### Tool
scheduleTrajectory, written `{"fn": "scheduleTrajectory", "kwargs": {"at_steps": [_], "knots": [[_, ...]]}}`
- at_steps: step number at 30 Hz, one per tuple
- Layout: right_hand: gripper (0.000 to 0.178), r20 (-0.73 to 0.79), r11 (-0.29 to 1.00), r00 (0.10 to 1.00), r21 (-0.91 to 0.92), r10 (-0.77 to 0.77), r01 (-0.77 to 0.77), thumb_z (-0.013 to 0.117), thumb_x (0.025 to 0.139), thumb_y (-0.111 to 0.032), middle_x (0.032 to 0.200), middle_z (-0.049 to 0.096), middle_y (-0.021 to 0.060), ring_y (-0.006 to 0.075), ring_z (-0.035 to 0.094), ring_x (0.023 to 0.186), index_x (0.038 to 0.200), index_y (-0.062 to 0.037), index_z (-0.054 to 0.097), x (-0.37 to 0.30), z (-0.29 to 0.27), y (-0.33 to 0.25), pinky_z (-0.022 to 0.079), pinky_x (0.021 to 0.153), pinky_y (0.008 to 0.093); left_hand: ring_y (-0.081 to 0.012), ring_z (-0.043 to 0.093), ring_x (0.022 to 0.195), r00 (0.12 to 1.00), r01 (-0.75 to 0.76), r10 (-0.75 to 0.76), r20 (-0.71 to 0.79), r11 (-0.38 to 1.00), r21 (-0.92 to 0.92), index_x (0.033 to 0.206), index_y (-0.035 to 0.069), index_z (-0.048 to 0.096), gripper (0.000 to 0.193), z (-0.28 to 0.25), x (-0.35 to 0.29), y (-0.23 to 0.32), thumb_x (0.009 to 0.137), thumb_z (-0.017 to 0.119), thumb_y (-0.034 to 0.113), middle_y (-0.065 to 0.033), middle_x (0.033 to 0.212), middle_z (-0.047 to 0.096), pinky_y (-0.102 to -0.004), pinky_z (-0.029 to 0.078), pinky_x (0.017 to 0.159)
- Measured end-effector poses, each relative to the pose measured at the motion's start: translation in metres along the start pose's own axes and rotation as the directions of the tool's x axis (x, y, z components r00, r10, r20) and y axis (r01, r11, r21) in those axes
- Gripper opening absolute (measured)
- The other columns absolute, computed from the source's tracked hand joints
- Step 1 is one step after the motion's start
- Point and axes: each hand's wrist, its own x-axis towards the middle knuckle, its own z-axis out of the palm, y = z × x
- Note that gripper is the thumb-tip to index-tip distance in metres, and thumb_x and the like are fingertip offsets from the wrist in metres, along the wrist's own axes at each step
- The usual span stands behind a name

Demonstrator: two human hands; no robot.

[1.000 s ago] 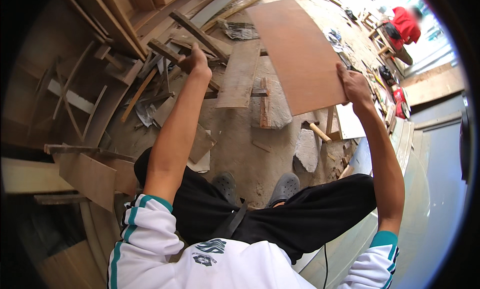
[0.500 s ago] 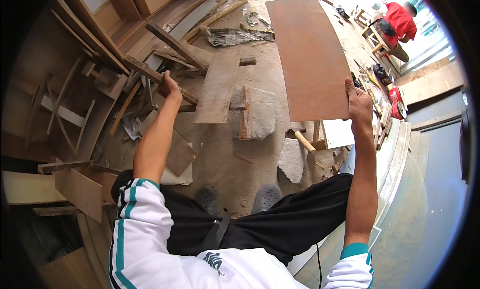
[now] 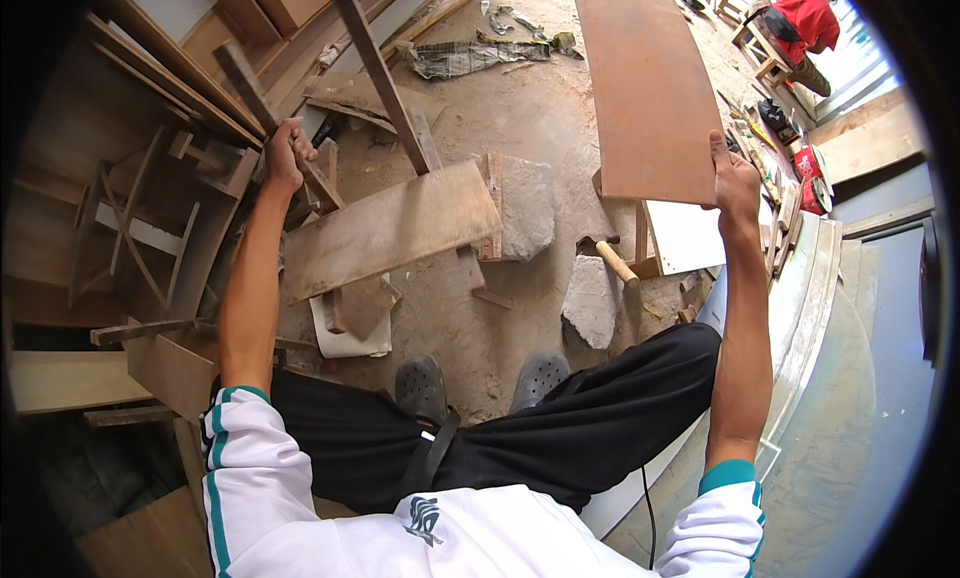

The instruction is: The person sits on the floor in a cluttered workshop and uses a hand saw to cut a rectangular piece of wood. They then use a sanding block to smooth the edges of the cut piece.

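The right hand [image 3: 737,183] is clamped on the near right edge of a reddish-brown plywood panel [image 3: 655,98], thumb on the face, the panel slanting away over the floor [image 3: 470,98] at the person's right; whether its far end touches down I cannot tell. It looks thin, light and springy, likely to flex when held by one edge, so a grip midway along each long side should steady it. The left hand [image 3: 288,153] is wrapped round a dark wooden leg [image 3: 245,88] that appears joined to a pale plank [image 3: 395,228]; this piece seems stiffer, heavier and rough, with the plank's weight hanging off to one side, so holding nearer the plank would probably balance it better. Compared with half a second ago, the plank has swung from lengthwise to crosswise and sits farther left, baring more of the concrete block [image 3: 527,208], while the panel appears slightly farther right in view.
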Motion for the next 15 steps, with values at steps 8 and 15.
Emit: {"fn": "scheduleTrajectory", "kwargs": {"at_steps": [8,15], "knots": [[0.049,-0.026,0.998,1.000,0.060,0.015,-0.013,0.059,0.095,-0.051,0.051,0.048,-0.0038,0.0055,0.042,0.039,0.072,-0.0078,0.061,0.004,-0.024,0.007,0.032,0.036,0.0230,-0.0122,0.035,0.043,0.992,0.107,-0.108,0.070,0.994,0.027,0.068,0.017,0.042,0.031,0.068,-0.004,0.007,0.085,0.066,0.027,0.0043,0.050,0.036,-0.0304,0.033,0.048],[0.065,-0.433,0.984,0.901,-0.154,0.014,-0.090,0.062,0.091,-0.057,0.061,0.058,0.0026,0.0121,0.052,0.056,0.073,0.0048,0.064,0.003,-0.071,0.024,0.043,0.054,0.0297,-0.0104,0.035,0.043,0.999,0.005,0.002,-0.043,0.986,0.169,0.067,0.017,0.042,0.032,0.159,0.040,0.054,0.084,0.068,0.020,0.0041,0.052,0.036,-0.0281,0.031,0.046]]}}
